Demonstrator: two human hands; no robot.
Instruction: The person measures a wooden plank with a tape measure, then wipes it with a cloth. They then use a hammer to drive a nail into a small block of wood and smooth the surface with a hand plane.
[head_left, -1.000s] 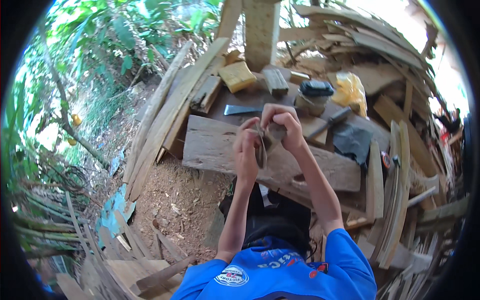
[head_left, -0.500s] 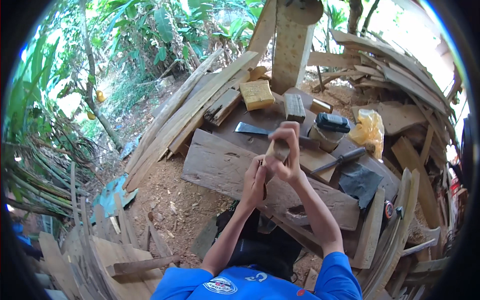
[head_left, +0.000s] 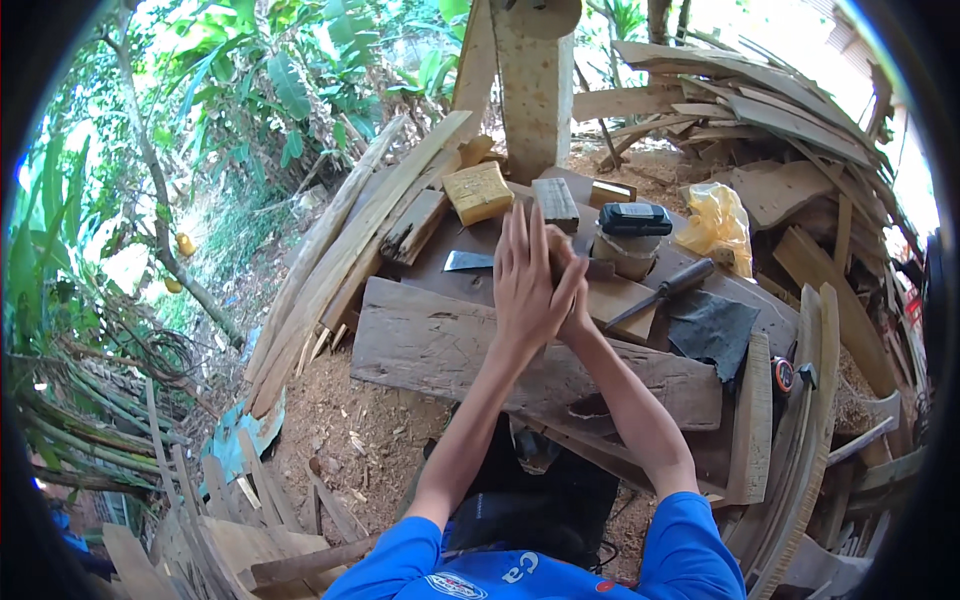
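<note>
My left hand (head_left: pixel 525 295) is held up over the bench with its fingers stretched out, its palm against my right hand. My right hand (head_left: pixel 575 290) is curled behind it around a small piece of wood, mostly hidden by the fingers. Beyond my hands, a flat steel blade (head_left: pixel 468 261) lies on the bench, its middle covered by my fingers. To the right lies a pointed tool with a dark handle (head_left: pixel 690 278). Below my hands is a wide, worn plank (head_left: pixel 425 325).
A yellow block (head_left: pixel 478 193) and a grey wooden block (head_left: pixel 556 204) stand at the back. Right of them are a black device (head_left: pixel 635 219) on a round container, a crumpled yellow plastic bag (head_left: pixel 716 228) and a dark cloth (head_left: pixel 712 330). Stacked boards (head_left: pixel 760 105) rise at far right.
My left hand has gone from gripping the piece of wood to lying flat with fingers extended. The right hand has moved behind it. The view has shifted slightly to the right.
</note>
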